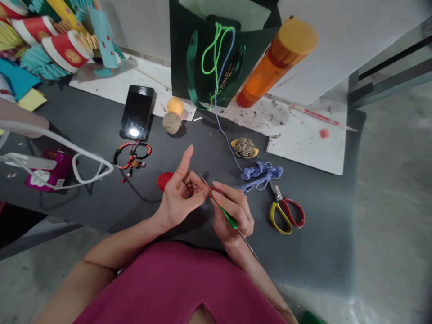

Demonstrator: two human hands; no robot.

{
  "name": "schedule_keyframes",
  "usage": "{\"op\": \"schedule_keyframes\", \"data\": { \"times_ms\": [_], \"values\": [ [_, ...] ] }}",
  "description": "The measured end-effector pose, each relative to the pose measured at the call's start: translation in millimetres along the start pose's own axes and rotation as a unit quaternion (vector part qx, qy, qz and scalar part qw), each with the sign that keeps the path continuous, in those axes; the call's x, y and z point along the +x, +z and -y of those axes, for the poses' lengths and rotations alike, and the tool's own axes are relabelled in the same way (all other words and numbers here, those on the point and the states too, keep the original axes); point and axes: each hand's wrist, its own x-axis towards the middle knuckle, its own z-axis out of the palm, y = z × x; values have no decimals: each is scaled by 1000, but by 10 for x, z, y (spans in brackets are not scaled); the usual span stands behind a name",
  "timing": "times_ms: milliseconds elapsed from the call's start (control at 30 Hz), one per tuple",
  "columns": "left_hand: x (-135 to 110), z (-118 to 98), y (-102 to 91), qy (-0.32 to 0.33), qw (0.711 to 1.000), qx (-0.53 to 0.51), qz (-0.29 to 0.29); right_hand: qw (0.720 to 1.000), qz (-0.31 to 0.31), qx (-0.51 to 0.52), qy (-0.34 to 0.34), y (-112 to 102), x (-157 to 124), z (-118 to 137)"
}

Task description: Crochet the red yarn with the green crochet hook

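Your right hand (232,211) grips the green-handled crochet hook (227,215) like a pencil at lower centre, while your left hand (177,198) pinches the red thread (189,178); hold it taut near the hook's tip

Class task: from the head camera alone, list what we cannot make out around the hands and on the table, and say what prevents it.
Head view:
Red thread at the fingertips: its path is hidden by the fingers of the left hand.
Green-handled tool: tip too thin to tell its shape.
Red round object: partly hidden by the left hand.
Green bag: lettering too small, top cut off by the frame edge.
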Motion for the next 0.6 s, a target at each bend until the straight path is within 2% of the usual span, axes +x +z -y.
{"op": "schedule_keyframes", "data": {
  "times_ms": [100,233,333,467,600],
  "values": [
    [23,10,-16,-37,996,-70,26,1000,-9,15,12,9,48,26],
    [56,-16,-46,-127,980,-143,50,998,-13,30,46,-9,98,72],
    [68,-43,-73,-166,972,-154,63,995,1,46,85,-46,108,88],
    [77,-41,-105,-202,962,-170,71,991,15,98,87,-67,100,62],
    [87,-16,-124,-230,953,-185,65,983,-7,145,110,-38,89,32]
  ]
}}
